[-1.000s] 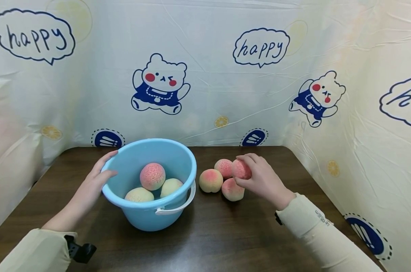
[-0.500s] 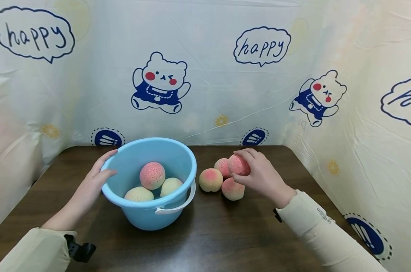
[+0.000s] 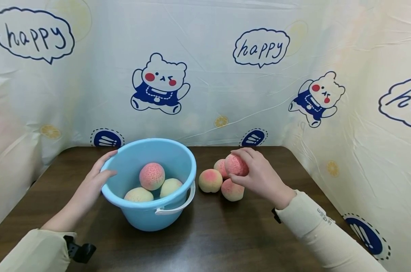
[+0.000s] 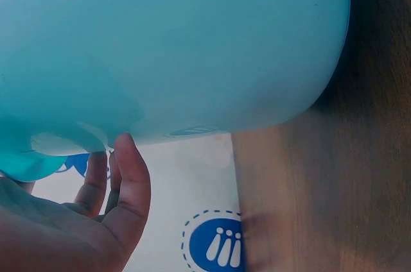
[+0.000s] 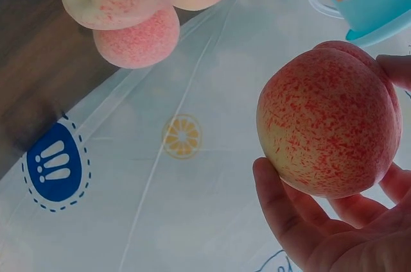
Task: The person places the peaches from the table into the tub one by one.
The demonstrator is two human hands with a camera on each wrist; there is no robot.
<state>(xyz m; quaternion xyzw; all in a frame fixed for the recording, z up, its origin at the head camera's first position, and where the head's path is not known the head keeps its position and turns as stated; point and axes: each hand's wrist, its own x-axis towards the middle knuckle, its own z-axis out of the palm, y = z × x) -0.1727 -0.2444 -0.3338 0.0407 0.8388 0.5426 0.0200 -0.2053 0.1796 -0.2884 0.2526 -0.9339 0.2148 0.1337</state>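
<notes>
A light blue bucket stands on the table with several peaches in it, one speckled pink peach lying over paler ones. My left hand holds the bucket's left rim; in the left wrist view its fingers are against the blue outer wall. In my right hand is a pink peach, gripped between thumb and fingers above the loose peaches. The right wrist view shows this held peach close up, red-speckled with a crease. Below it lie a yellowish peach and a pink peach, with another behind.
The bucket's white handle hangs down on its right side, towards the loose peaches. A brown wooden table lies under everything. A pale printed sheet walls in its back and sides.
My right hand has moved slightly left and up with the peach, which now sits higher over the loose ones. My left hand and the bucket stay in place.
</notes>
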